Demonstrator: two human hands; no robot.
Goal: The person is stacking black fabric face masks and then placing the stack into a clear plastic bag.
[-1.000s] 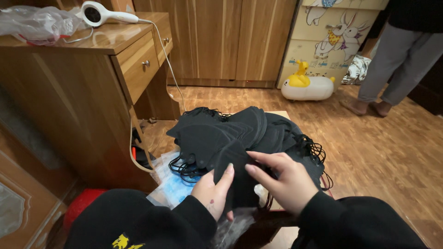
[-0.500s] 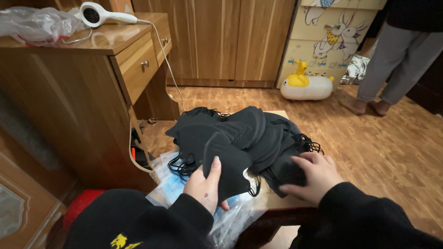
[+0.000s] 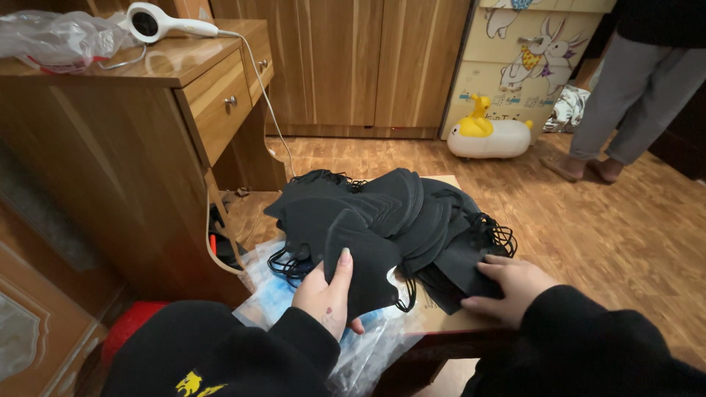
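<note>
Left hand (image 3: 329,294) pinched 1 black face mask (image 3: 365,266) at its lower edge, lifting it off the pile of black masks (image 3: 412,220); right hand (image 3: 507,288) lay flat, fingers spread, on that pile. Masks looked light, floppy, best gripped by fabric, not ear loops.

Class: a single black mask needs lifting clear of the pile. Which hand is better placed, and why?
Probably the left hand: it already grips one black mask, while the right hand lies flat on the pile.

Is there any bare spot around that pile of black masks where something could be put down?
Hardly on the small table: the mask pile and both hands, left hand and right hand, fill it. Bare room lies on the wood floor right of the pile, short of the duck toy.
</note>
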